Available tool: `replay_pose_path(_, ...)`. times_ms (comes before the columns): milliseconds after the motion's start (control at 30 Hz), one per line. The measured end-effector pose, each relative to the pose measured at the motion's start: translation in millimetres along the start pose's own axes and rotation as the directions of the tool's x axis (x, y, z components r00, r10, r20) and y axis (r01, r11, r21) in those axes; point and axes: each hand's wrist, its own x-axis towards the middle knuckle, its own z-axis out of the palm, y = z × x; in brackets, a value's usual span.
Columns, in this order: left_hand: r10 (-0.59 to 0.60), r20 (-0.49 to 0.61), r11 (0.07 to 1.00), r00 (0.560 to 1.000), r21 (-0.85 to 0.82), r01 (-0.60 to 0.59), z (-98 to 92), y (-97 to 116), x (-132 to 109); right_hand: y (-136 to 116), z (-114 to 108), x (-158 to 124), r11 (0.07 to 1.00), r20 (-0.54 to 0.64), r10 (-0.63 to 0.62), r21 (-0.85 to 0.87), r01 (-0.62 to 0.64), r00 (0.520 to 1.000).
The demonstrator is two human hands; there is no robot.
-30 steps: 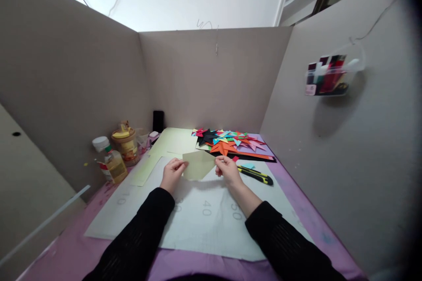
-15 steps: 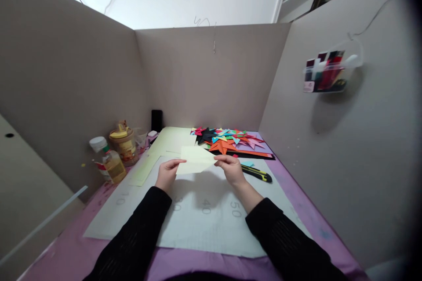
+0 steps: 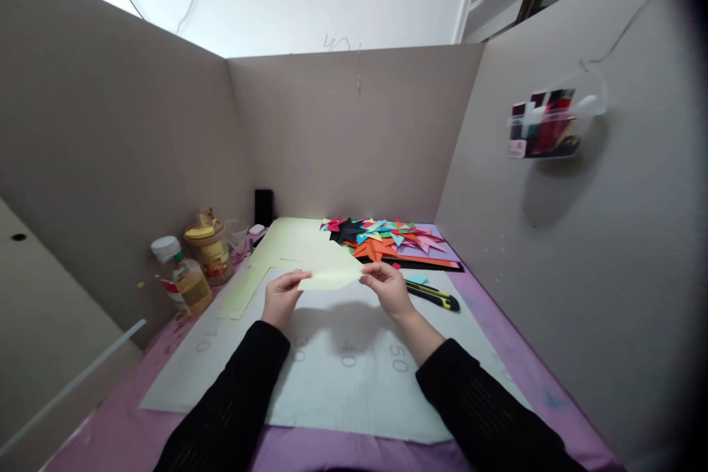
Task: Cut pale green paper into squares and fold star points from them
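Observation:
A pale yellow-green piece of paper (image 3: 330, 276) is held in the air above the white cutting mat (image 3: 332, 376), tilted nearly flat toward the camera. My left hand (image 3: 281, 297) pinches its left corner with thumb and fingers. My right hand (image 3: 387, 286) pinches its right end. Both arms wear black sleeves. Larger sheets of the same pale paper (image 3: 287, 243) lie on the mat behind the hands.
A heap of coloured folded paper pieces (image 3: 390, 236) lies at the back right, with a yellow-black utility knife (image 3: 431, 295) beside it. Bottles and a jar (image 3: 193, 265) stand at the left. Cardboard walls enclose the purple table (image 3: 498, 339). A clear holder (image 3: 547, 125) hangs on the right wall.
The paper has tipped from facing the camera to almost edge-on, and both hands stayed pinched on its ends at about the same place.

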Motion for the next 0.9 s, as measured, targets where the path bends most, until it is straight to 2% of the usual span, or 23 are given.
replay_pose_path(133,-0.016,0.022,1.0,1.0,-0.019,0.017,1.4,2.7,-0.7,3.2,-0.1,1.9,0.998,-0.029,-0.002,0.069,0.004,1.0)
replay_pose_path(300,-0.114,0.005,0.99,0.994,-0.085,0.114,8.9,1.9,-3.9,6.8,2.4,1.6,0.99,-0.073,0.008,0.144,0.003,0.997)
replay_pose_path(500,-0.209,0.02,0.958,0.978,-0.198,0.209,18.6,0.3,-7.4,9.4,11.2,-2.2,0.977,-0.183,0.058,0.212,-0.018,0.981)
replay_pose_path(600,-0.247,0.019,0.946,0.969,-0.21,0.245,19.6,-5.9,-5.5,8.6,12.5,-1.3,0.98,-0.211,0.078,0.197,-0.035,0.974)
replay_pose_path(667,-0.265,-0.035,0.951,0.963,-0.172,0.256,17.1,-9.9,-2.9,8.1,10.8,0.0,0.991,-0.23,0.06,0.131,-0.03,0.971)
replay_pose_path(733,-0.189,-0.156,0.981,0.969,-0.063,0.182,12.3,-10.6,-1.0,8.8,8.1,0.4,1.0,-0.239,-0.01,0.017,0.015,0.971)
replay_pose_path(800,0.052,-0.218,0.992,0.975,0.127,-0.024,7.4,-6.9,-1.1,10.6,6.1,-1.2,0.989,-0.216,-0.106,-0.122,0.081,0.971)
replay_pose_path(833,0.204,-0.185,0.96,0.961,0.229,-0.16,5.8,-3.7,-2.0,11.5,5.8,-2.8,0.975,-0.19,-0.149,-0.193,0.112,0.97)
replay_pose_path(900,0.431,-0.005,0.838,0.902,0.373,-0.398,5.0,4.1,-4.5,12.0,6.7,-7.6,0.929,-0.118,-0.225,-0.324,0.177,0.967)
